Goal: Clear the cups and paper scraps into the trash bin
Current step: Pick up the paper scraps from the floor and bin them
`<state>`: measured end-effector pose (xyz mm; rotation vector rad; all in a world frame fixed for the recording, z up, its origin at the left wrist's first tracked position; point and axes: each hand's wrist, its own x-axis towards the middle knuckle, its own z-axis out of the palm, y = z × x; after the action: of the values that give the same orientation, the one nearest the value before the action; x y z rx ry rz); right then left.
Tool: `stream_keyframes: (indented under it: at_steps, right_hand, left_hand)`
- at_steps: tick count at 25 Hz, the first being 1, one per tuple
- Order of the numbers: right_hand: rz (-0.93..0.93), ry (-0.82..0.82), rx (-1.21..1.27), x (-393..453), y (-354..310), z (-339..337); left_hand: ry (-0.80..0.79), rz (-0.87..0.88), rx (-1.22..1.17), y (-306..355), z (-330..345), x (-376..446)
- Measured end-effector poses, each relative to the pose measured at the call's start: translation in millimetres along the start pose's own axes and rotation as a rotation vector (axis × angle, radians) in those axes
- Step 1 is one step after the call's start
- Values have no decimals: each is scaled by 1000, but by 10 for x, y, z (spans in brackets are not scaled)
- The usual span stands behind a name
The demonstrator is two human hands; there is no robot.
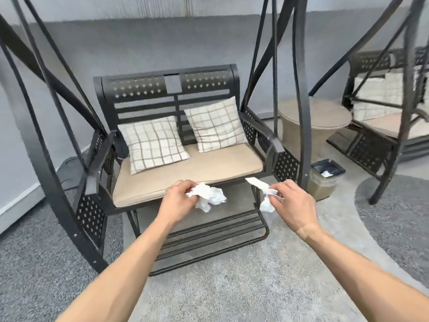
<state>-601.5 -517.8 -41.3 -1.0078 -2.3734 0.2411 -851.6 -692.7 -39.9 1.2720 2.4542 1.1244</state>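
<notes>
Each of the hands grips its own litter in front of the tan-cushioned black metal swing seat (pixel 185 173), the left hand (pixel 177 199) closed on a crumpled white paper wad (pixel 209 195), the right hand (pixel 291 203) pinching a twisted white paper scrap (pixel 264 194), likely so both loads reach the small black-lined trash bin (pixel 325 180) on the floor to the right together.

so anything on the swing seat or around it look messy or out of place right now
Nothing much. The two checked pillows lean against the backrest and the seat cushion lies flat. The only litter showing is crumpled paper in the left hand and right hand, plus a white scrap already in the trash bin beside the swing.
</notes>
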Motion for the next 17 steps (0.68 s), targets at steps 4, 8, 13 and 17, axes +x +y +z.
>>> stream_keyframes:
  at_steps: [4,8,13,17]
  right_hand:
    - [91,98,-32,-8,60,-330]
    - [141,155,-64,-136,245,-614]
    - [235,210,-144,-322,737,-944]
    - [317,263,-168,-396,1323,-1181]
  left_hand:
    - [-12,89,-33,274,-43,89]
    - [-41,174,-58,563,126,223]
    - [-103,244,-26,1058,650,392]
    - [-141,300,-18,1578,1191,618]
